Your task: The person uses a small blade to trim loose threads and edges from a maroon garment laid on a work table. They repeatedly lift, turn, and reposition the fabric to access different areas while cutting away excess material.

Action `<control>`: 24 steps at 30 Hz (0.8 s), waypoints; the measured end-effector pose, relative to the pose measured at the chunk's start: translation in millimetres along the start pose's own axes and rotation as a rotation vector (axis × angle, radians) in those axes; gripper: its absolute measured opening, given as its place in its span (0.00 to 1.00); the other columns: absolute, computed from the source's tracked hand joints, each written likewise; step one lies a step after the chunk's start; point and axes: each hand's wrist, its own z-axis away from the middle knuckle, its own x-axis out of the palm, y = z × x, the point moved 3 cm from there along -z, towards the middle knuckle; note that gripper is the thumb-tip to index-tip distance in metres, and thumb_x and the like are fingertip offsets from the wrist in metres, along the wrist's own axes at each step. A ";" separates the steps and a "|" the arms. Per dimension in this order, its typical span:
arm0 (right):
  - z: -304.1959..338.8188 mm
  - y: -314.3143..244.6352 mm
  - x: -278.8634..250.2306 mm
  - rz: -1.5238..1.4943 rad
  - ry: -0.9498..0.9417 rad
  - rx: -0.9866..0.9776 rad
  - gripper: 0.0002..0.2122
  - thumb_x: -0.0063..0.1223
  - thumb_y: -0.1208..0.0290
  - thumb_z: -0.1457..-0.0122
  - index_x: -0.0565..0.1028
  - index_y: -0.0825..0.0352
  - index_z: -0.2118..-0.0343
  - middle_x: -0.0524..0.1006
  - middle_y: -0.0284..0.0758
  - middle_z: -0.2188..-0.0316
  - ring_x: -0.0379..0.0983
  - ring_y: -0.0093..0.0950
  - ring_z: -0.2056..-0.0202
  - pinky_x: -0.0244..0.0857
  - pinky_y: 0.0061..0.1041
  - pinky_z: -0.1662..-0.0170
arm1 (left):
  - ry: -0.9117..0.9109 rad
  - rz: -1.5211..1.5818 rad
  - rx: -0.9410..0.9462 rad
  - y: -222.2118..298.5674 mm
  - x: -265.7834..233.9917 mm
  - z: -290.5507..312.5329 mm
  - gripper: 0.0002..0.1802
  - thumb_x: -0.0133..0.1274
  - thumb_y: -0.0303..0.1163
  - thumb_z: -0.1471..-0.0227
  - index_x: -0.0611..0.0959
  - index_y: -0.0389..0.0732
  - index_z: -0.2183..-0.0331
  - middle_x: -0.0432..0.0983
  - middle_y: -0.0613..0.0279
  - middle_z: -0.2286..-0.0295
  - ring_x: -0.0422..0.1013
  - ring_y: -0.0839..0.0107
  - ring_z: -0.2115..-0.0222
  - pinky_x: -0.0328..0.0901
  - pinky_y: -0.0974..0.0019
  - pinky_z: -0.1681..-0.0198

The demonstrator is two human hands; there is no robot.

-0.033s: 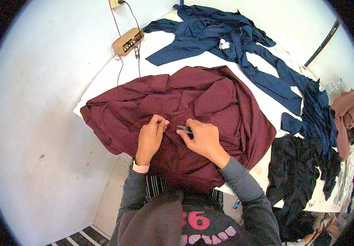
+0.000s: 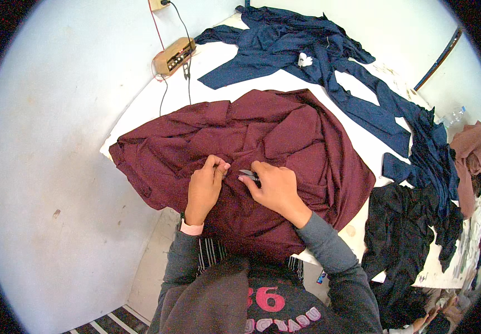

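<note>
Maroon cloth (image 2: 285, 133) lies in loose folds across the white table and hangs down over its near edge. Above its middle, my left hand (image 2: 204, 186) is pinched closed with thumb and fingertips together; what they hold, if anything, is too small to make out. Just to the right, my right hand (image 2: 278, 188) is closed around small dark thread snips (image 2: 250, 175). Their blades point left toward the left fingertips, with a small gap between. Part of the snips is hidden by the right hand.
Dark blue garments (image 2: 268, 47) spread along the far and right side of the table (image 2: 201, 97). Black cloth (image 2: 399, 228) lies at the right, with brownish-pink fabric (image 2: 471, 147) beyond. A brown box with wires (image 2: 174, 57) stands by the left wall (image 2: 57, 139).
</note>
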 end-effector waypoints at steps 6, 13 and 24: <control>-13.9 -11.7 11.5 0.165 0.056 -0.169 0.14 0.57 0.54 0.39 0.76 0.62 0.69 0.79 0.36 0.76 0.78 0.37 0.77 0.69 0.36 0.73 | 0.039 -0.080 0.058 11.6 -2.8 -1.8 0.11 0.50 0.39 0.34 0.76 0.40 0.61 0.83 0.52 0.70 0.79 0.45 0.68 0.69 0.46 0.68; -11.8 -10.5 10.1 0.255 0.005 -0.200 0.14 0.58 0.54 0.40 0.76 0.61 0.70 0.79 0.35 0.75 0.78 0.37 0.77 0.70 0.37 0.73 | 0.104 0.116 0.037 -1.9 -11.8 -8.4 0.10 0.51 0.36 0.35 0.77 0.39 0.60 0.85 0.54 0.66 0.82 0.54 0.67 0.71 0.52 0.66; 65.6 138.2 -120.0 -0.160 0.118 0.249 0.21 0.75 0.61 0.54 0.81 0.59 0.57 0.82 0.36 0.62 0.81 0.36 0.58 0.74 0.30 0.53 | 0.526 -0.299 -0.056 -113.4 -147.8 45.3 0.20 0.63 0.41 0.42 0.80 0.38 0.54 0.75 0.57 0.61 0.71 0.67 0.65 0.67 0.64 0.62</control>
